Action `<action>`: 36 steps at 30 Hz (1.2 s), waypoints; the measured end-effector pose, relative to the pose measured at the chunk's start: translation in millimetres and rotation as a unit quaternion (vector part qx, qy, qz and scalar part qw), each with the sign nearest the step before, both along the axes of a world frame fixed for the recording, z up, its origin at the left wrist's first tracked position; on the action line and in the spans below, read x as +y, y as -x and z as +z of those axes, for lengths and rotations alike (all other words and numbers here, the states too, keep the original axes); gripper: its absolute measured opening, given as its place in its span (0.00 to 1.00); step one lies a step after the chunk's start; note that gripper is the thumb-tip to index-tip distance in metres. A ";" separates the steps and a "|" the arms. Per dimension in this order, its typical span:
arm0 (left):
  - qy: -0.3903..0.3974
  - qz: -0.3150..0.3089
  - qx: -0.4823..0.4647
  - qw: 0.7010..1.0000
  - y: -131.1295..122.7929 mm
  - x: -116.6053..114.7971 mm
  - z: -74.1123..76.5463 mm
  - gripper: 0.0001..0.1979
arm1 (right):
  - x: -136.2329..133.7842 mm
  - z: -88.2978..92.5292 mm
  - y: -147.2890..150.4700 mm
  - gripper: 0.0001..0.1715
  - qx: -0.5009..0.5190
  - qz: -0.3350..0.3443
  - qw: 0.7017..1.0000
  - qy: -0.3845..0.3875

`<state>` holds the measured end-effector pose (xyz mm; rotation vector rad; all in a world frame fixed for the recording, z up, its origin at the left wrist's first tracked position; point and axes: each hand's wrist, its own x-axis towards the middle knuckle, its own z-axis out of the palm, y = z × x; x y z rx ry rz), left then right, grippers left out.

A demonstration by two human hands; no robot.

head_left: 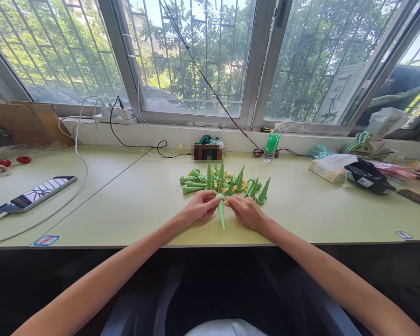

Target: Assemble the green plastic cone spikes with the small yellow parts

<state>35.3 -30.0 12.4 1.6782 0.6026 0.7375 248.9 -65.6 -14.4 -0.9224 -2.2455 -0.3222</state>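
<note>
A green plastic cone-shaped spike (221,215) points down toward the table's front edge, its wide end between my fingers. My left hand (200,205) is closed on that wide end. From the other side my right hand (247,212) pinches a small yellow piece (226,201) against or beside the spike; its fingers hide most of it. Just beyond both hands, several more green spikes (264,192) stand upright on their caps. Others, such as one spike (195,189), lie on their sides at the left of the group. Small yellow pieces (227,190) are scattered among them.
Behind the spikes stand a dark blurred box (206,153) and a green-labelled bottle (272,144). A charging phone (35,193) and its white cable lie left. At right are a tissue box (327,170) and a black packet (369,175). The table's front edge (108,247) is close.
</note>
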 end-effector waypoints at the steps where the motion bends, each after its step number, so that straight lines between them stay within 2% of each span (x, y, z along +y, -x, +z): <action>1: -0.005 0.001 0.001 1.000 0.1 0.2 -0.2 0.20 | -0.4 0.3 0.0 0.14 -0.004 -0.001 1.000 0.002; 14: -0.022 -0.007 0.006 1.000 -2.4 -1.9 0.3 0.20 | -1.8 0.9 -0.7 0.19 0.004 0.011 0.999 0.035; 26: -0.076 -0.006 0.017 0.997 -4.9 -3.6 2.3 0.17 | -1.5 1.1 -0.3 0.22 0.027 -0.005 0.997 0.075; 32: -0.051 -0.011 0.016 0.998 -3.3 -4.8 5.2 0.21 | -1.7 3.7 2.3 0.22 0.065 -0.005 0.994 0.083; 36: -0.017 -0.001 -0.001 1.000 -1.9 -4.7 8.4 0.20 | -3.8 6.1 2.6 0.17 0.098 0.011 0.991 0.087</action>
